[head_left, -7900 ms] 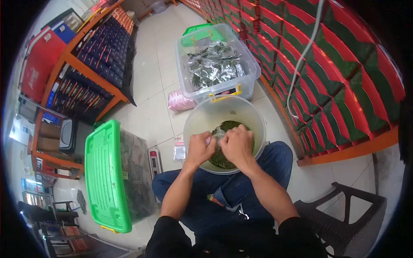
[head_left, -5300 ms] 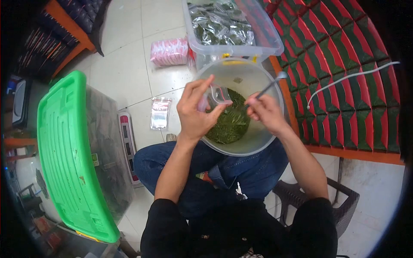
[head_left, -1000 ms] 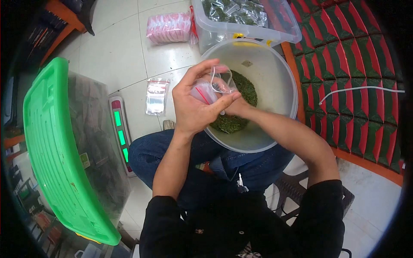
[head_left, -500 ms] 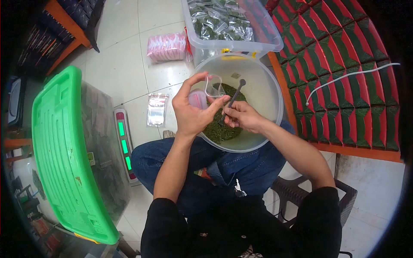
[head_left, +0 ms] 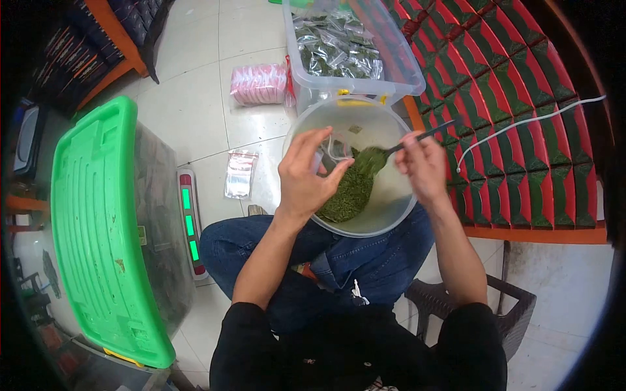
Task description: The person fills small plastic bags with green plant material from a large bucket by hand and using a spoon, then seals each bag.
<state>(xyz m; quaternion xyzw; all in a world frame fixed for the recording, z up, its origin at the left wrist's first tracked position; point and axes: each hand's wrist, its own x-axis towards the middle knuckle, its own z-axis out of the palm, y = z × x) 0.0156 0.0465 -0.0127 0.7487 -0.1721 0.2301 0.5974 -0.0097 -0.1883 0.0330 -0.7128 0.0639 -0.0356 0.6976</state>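
Observation:
My left hand (head_left: 310,179) is closed round a small clear plastic bag (head_left: 338,147), its mouth held apart over the round translucent tub (head_left: 399,202). My right hand (head_left: 425,166) grips the dark handle of a spoon (head_left: 420,135). The spoon's head carries a heap of green flakes beside the bag's mouth. Below, a pile of dried green flakes (head_left: 349,195) lies in the tub, which rests against my legs.
A clear bin (head_left: 391,88) of filled bags stands behind the tub. Pink packets (head_left: 258,85), empty bags (head_left: 240,174) and a scale (head_left: 190,221) lie on the floor. Left is a green-lidded box (head_left: 94,234); right, red-and-green packets (head_left: 515,143) and a stool (head_left: 456,300).
My right hand has moved right and turned the spoon, which now bears a load of flakes. My left hand has shifted slightly right and down with the bag.

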